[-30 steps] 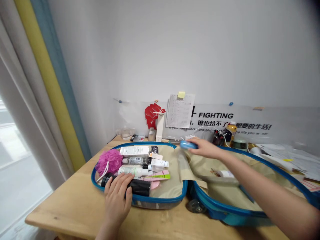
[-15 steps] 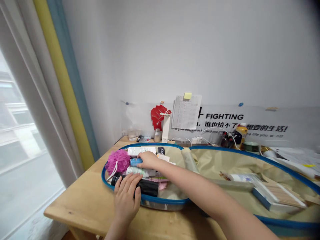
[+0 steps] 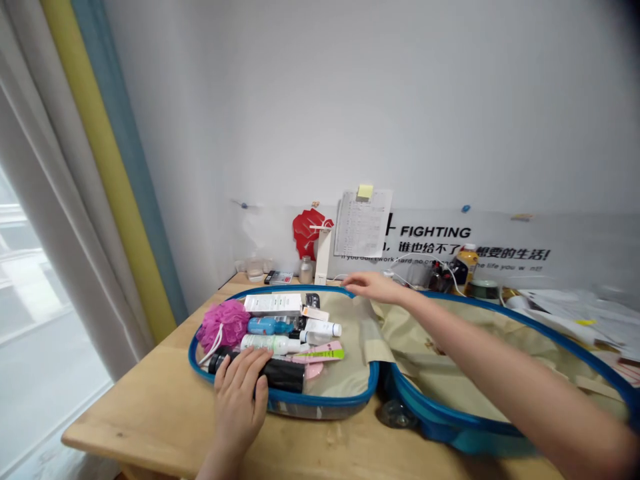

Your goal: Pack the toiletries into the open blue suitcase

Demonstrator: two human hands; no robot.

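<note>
Home study (curtains point(image 3: 75, 200), cluttered desk point(image 3: 165, 407))

My left hand point(image 3: 239, 403) rests on a glossy black plastic bottle point(image 3: 278, 374); matt beige cloth lining point(image 3: 350, 363), smooth pale wood counter point(image 3: 150, 407), frilly pink mesh sponge point(image 3: 223, 323).

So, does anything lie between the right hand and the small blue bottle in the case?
Yes. The right hand is at the case's far rim; a small white-and-orange box and a black item lie between it and the blue bottle.
</note>
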